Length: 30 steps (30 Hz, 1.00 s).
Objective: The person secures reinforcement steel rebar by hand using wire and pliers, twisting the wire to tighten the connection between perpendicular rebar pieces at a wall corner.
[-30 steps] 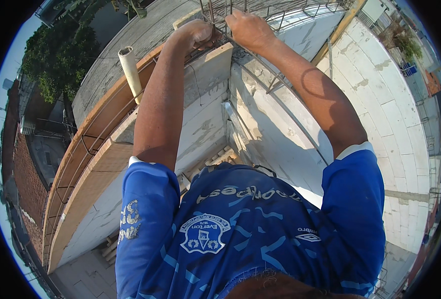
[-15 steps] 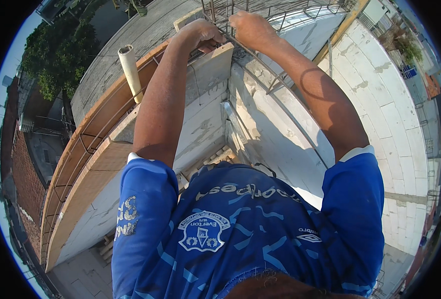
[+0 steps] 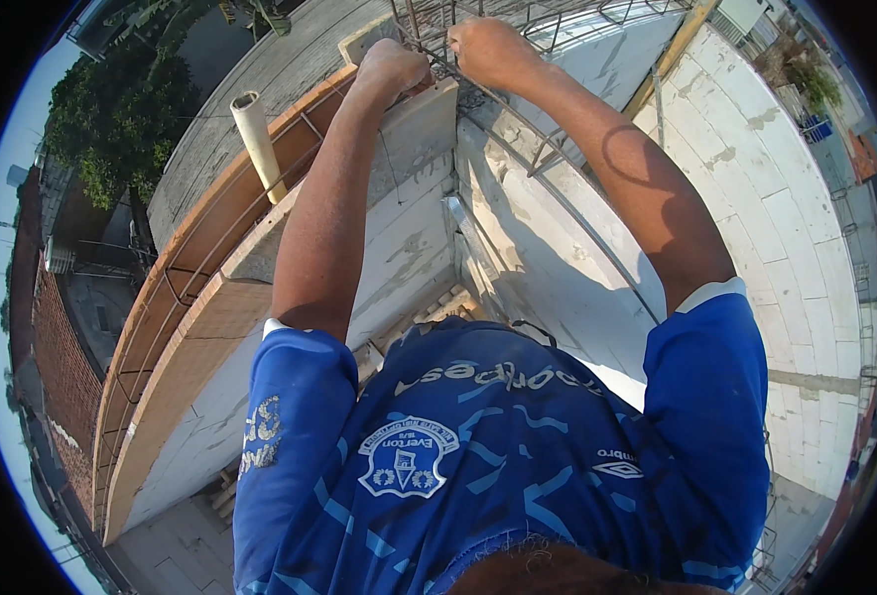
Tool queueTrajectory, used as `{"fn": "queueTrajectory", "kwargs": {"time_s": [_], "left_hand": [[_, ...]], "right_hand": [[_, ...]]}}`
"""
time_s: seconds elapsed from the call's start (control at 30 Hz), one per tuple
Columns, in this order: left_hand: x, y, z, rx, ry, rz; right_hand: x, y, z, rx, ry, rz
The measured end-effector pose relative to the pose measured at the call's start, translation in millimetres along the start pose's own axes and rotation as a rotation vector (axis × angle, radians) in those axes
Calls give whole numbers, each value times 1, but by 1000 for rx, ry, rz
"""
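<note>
Both my arms reach up to the wall corner, where steel reinforcing bars [image 3: 414, 22] cross and stand upright. My left hand [image 3: 394, 69] is closed above the end of a plank [image 3: 429, 119], its back turned up and its fingers mostly hidden. Just across the bars, my right hand [image 3: 488, 52] is curled into a fist against the steel. Whatever either hand grips is too small or hidden to make out. A bar cage [image 3: 543, 159] runs from the corner under my right forearm.
Wooden formwork boards [image 3: 176, 342] curve along the left wall, with a bar cage between them. A pale pipe [image 3: 258, 149] stands upright there. White block walls [image 3: 756, 188] rise on the right. Far below, a tiled roof [image 3: 66, 347] and a tree [image 3: 111, 119] show on the left.
My left hand has turned so its back faces up and its fingers are tucked out of sight. My right fist has shifted slightly left. The view has moved a little.
</note>
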State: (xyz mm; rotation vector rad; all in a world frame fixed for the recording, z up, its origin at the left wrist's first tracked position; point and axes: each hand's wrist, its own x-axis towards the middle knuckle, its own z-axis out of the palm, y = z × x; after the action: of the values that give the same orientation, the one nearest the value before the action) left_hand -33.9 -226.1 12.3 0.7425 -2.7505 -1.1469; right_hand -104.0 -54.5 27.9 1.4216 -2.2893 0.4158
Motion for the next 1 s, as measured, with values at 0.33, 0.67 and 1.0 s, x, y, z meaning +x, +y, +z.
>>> {"fn": "queueTrajectory", "kwargs": {"time_s": [0.33, 0.67, 1.0], "left_hand": [[-41, 21, 11, 374, 369, 256], [-49, 38, 0, 626, 294, 343], [-46, 51, -13, 1008, 131, 628]], "right_hand": [[9, -3, -10, 113, -86, 187], [16, -7, -11, 122, -109, 319], [19, -9, -20, 204, -193, 443]]}}
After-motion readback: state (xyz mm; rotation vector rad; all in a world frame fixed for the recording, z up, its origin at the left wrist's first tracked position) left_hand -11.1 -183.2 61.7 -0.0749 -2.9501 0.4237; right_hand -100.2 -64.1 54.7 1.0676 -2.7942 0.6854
